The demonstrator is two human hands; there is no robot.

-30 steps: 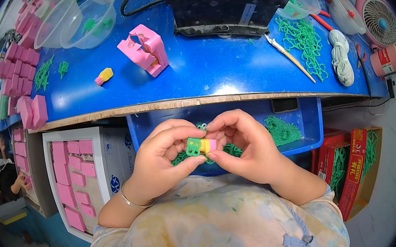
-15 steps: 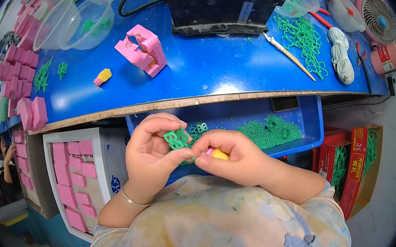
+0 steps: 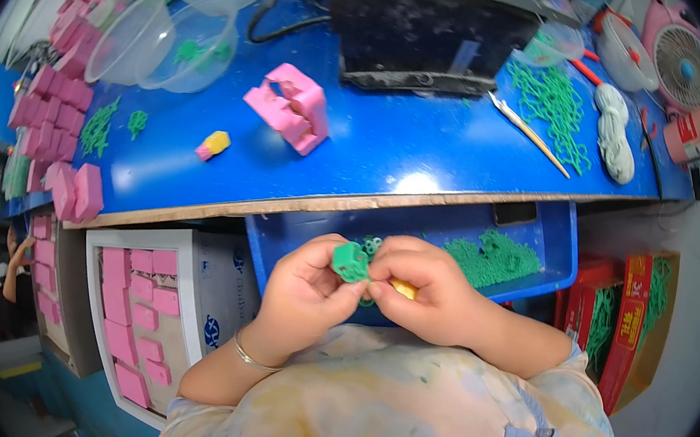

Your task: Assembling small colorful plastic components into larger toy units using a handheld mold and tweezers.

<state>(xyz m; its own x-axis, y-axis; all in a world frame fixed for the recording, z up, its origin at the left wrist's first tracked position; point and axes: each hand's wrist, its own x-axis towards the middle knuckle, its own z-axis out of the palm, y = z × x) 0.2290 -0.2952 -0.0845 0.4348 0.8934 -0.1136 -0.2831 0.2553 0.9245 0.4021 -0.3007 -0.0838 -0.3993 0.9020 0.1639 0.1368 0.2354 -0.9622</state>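
My left hand (image 3: 305,287) is closed around a small green openwork piece (image 3: 351,262), pinched between thumb and fingers. Close against it, my right hand (image 3: 426,289) is shut too, with a yellow piece (image 3: 403,288) showing between its curled fingers; most of that piece is hidden. The tips of both hands meet at the green piece's lower right edge. Below and beyond them sits a blue tray (image 3: 567,243) with a heap of green bits (image 3: 496,259). A similar yellow-and-pink piece (image 3: 214,145) lies on the blue table (image 3: 357,155), left of an upright pink mold (image 3: 291,108).
A dark metal box (image 3: 430,42) stands at the back. Clear bowls (image 3: 133,38) and stacked pink blocks (image 3: 50,111) fill the left. Green strands (image 3: 552,112), a wooden-handled tool (image 3: 527,144), a white cord bundle (image 3: 614,132) and a fan (image 3: 685,65) lie right. A drawer (image 3: 94,267) holds pink blocks.
Both hands have shifted slightly right and down in view, still together. The green piece is turned, showing a more solid side. The whole scene has shifted as the head moved.
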